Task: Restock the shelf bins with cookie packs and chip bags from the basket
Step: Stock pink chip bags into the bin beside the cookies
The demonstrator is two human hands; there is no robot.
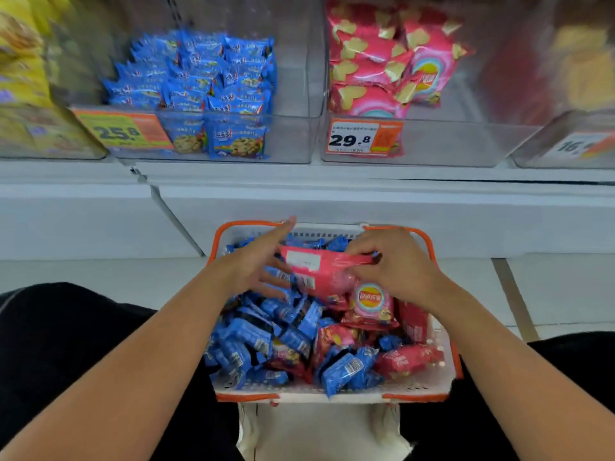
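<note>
A white basket with orange rim (442, 377) sits below me, heaped with blue cookie packs (342, 371) and pink chip bags (372, 302). My right hand (396, 264) pinches a pink chip bag (319, 271) by its right end, lifted above the pile with its back label up. At the bag's left end, my left hand (256, 261) has straight fingers spread. On the shelf above, a clear bin (293, 141) holds blue cookie packs (199, 78). Pink chip bags (376, 61) fill the left part of the clear bin (466, 144) beside it.
Price tags 25.8 (121, 131) and 29.8 (359, 138) hang on the bin fronts. A bin of yellow packs (30, 94) stands far left, another bin (572, 141) far right. A white shelf ledge (332, 194) runs between bins and basket. The basket rests on a white cloth (319, 430).
</note>
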